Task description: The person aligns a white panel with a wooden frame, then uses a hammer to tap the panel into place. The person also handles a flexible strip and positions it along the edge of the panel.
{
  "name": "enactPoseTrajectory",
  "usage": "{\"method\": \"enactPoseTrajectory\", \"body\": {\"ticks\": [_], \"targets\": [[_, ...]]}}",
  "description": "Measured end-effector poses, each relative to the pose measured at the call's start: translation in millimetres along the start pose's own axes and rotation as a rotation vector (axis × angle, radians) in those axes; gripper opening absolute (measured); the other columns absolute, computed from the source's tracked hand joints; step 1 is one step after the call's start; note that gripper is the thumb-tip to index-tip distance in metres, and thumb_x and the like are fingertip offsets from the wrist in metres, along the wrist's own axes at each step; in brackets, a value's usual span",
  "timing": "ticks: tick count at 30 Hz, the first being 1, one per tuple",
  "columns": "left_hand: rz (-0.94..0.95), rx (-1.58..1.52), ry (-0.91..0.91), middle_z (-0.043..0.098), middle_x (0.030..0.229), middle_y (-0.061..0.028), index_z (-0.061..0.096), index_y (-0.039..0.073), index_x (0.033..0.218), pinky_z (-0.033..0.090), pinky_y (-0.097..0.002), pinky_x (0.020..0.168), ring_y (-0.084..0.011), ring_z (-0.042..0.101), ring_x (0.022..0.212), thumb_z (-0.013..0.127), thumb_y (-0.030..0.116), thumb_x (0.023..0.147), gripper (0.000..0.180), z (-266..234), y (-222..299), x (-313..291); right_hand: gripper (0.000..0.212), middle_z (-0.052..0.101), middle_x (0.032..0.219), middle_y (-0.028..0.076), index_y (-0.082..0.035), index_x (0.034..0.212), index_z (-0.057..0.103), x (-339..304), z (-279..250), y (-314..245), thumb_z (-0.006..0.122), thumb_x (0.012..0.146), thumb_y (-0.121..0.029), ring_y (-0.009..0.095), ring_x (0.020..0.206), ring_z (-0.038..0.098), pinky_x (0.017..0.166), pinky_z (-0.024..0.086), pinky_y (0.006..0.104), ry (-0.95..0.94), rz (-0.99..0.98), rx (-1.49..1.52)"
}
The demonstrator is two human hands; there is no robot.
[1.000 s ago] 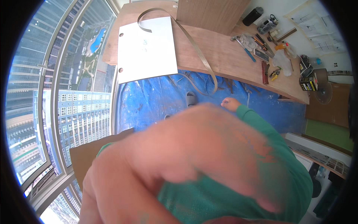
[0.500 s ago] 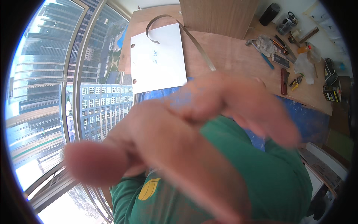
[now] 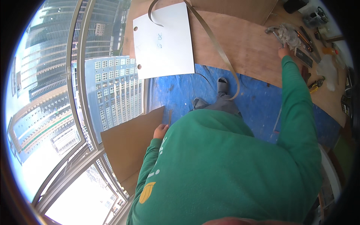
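Observation:
My right hand reaches over the wooden bench at the right. Its fingers close round the handle of a hammer, whose metal head and neck stick out beyond them; the grip is covered by the hand. Low at my left side, my left hand is curled beside a large brown board. A thin brownish strip shows just past its fingers, and whether they hold it is unclear. A white panel with two holes lies at the bench's left end, with a long curled tan edging strip across it.
Crumpled plastic, a dark rectangular block, yellow-handled pliers and several other tools crowd the bench's right end. Blue sheeting covers the floor round my feet. Tall windows line the left side.
A hand that was blurred close to the camera has gone from there. My right hand is now at the hammer, my left hand down by the brown board. The view has shifted.

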State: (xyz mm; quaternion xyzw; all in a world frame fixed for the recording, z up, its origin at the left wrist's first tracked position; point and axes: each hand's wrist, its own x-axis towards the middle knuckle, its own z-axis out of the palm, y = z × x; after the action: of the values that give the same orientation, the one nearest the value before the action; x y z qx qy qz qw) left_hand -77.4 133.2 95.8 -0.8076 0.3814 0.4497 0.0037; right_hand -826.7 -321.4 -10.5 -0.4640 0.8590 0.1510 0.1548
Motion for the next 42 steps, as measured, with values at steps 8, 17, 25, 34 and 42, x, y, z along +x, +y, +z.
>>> {"method": "enactPoseTrajectory", "body": {"ticks": [8,17,25,34,42], "targets": [[-0.17,0.029,-0.037,0.071,0.119,-0.0235,0.07,0.002,0.122,0.051,-0.0437,0.096,-0.0358,0.066,0.117,0.061,0.034,0.098,0.041,13.8,-168.4,-64.9,0.06,0.037,0.163,0.012,-0.022,0.161,0.035,-11.3,-7.3,-45.8,0.044,0.102,-0.031,0.038,0.147,0.038,0.122,0.032,0.0488,-0.049,0.035,-0.135],[-0.032,-0.063,-0.005,0.076,0.106,-0.0149,0.071,0.003,0.118,0.056,-0.036,0.087,-0.0259,0.073,0.1,0.066,0.032,0.1,0.035,-53.8,18.6,4.1,0.053,0.052,0.151,0.015,-0.015,0.153,0.046,22.8,35.8,-38.7,0.048,0.103,-0.032,0.038,0.138,0.05,0.116,0.041,0.0489,0.017,0.086,-0.094],[0.76,0.209,0.198,0.073,0.109,-0.0147,0.072,0.005,0.111,0.052,-0.0441,0.093,-0.0354,0.066,0.105,0.068,0.021,0.096,0.021,-153.3,173.7,190.4,0.046,0.071,0.116,0.019,-0.002,0.135,0.061,-47.7,5.0,17.6,0.057,0.103,-0.035,0.033,0.103,0.069,0.088,0.054,0.043,0.101,0.185,0.345],[1.329,0.645,0.238,0.04,0.163,-0.0072,0.05,0.022,0.15,0.017,-0.0534,0.127,-0.0296,0.031,0.153,0.056,0.047,0.1,0.057,-159.8,259.5,398.8,0.033,0.051,0.072,0.0,-0.006,0.095,0.062,-455.8,20.8,-161.0,0.055,0.108,-0.035,0.011,0.059,0.047,0.051,0.037,0.0286,0.151,0.573,1.456],[1.342,0.792,0.269,0.026,0.17,-0.007,0.034,0.026,0.162,0.007,-0.0514,0.129,-0.0266,0.02,0.158,0.041,0.06,0.102,0.069,-147.5,259.9,421.0,0.037,0.053,0.072,0.0,-0.007,0.092,0.063,-587.8,74.1,-319.0,0.057,0.107,-0.04,0.01,0.06,0.048,0.054,0.038,0.0246,0.107,0.437,1.755]]}}
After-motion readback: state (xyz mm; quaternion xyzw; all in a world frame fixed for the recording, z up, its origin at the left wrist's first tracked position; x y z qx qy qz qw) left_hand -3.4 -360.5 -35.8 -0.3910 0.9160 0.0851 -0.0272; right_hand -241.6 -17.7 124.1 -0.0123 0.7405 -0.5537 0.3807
